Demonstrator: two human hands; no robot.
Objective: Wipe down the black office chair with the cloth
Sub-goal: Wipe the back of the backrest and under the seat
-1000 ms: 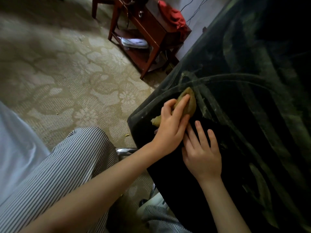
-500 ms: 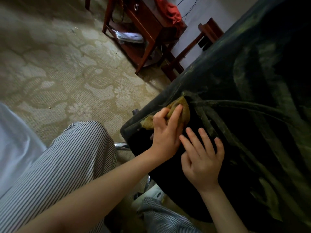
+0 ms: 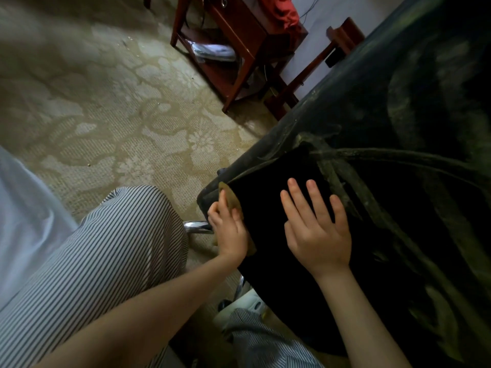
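Note:
The black office chair (image 3: 398, 115) fills the right side of the head view, its surface streaked with grey-green dust around a wiped dark patch (image 3: 268, 181). My left hand (image 3: 228, 229) holds the yellowish cloth (image 3: 233, 201) against the chair's left edge, fingers curled over it; most of the cloth is hidden under the hand. My right hand (image 3: 316, 229) lies flat on the wiped patch with fingers spread and straight, holding nothing.
A patterned beige carpet (image 3: 119, 115) covers the floor to the left. A reddish wooden side table (image 3: 239, 35) with a red cloth (image 3: 285, 11) stands at the back. My striped trouser leg (image 3: 111, 248) is close by the chair's chrome base (image 3: 196, 226).
My left hand has dragged the cloth down and left, from the dusty seam on the surface to the chair's edge, leaving a darker wiped area. My right hand stays flat on the chair.

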